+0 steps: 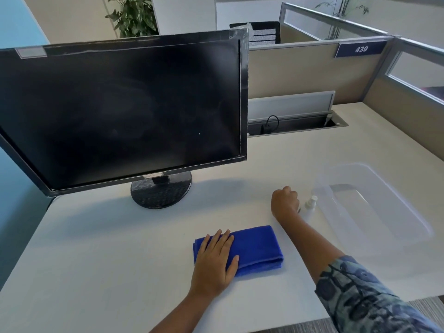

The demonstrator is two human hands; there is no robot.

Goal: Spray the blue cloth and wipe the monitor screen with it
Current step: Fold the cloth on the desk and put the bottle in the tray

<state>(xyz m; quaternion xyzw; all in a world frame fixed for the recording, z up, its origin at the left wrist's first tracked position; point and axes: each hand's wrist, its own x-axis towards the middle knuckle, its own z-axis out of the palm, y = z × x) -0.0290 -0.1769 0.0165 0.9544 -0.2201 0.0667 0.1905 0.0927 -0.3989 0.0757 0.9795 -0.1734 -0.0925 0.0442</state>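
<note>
The monitor (120,111) stands at the left of the surface (108,248) on a round base. It is switched off and tilted back, so the dark screen faces the person and faint smears show on it. None of the wiping looks done yet.

Nearer the person, the left hand (216,260) lies flat on the left half of the cloth (259,248), fingers straight and together, palm down. It grips nothing. It seems to be pinning the cloth so it keeps its fold and stays put for spraying. The cloth is folded into a thick rectangle and rests on the surface in front of the person, well apart from the monitor.

Right of the cloth and further back, the right hand (285,202) is curled like a fist, knuckles up. A small white bottle (311,204) stands upright just beside it. I cannot tell whether the fingers are touching the bottle or hold anything. My guess is that this hand is reaching for the bottle.

At the far right sits a clear bin (360,164), its near wall close behind the bottle. It probably stored the two items.
</note>
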